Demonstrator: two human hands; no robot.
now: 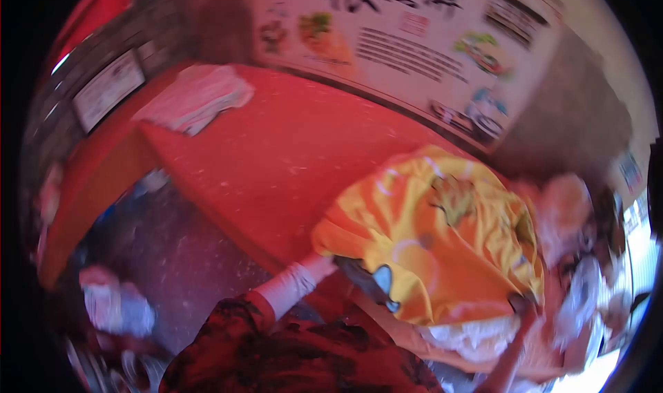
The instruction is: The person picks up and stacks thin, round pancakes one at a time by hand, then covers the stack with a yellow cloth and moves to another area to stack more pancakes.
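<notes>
A yellow garment (442,248) with a dark print and black trim lies bunched on the red table (276,151), close to its near edge. My left hand (319,263), beyond a white cuff and a red-and-black patterned sleeve, grips the garment's left edge, partly hidden by the cloth. At the garment's lower right corner, my right hand (521,304) holds the fabric, the forearm rising from the bottom of the view. The whole picture is blurred by motion.
A white folded cloth (197,96) lies at the table's far left. More pale garments (573,213) are heaped at the right. A large poster (414,41) covers the wall behind. Bundled cloth (114,303) sits on the dark speckled floor (179,255) at the left.
</notes>
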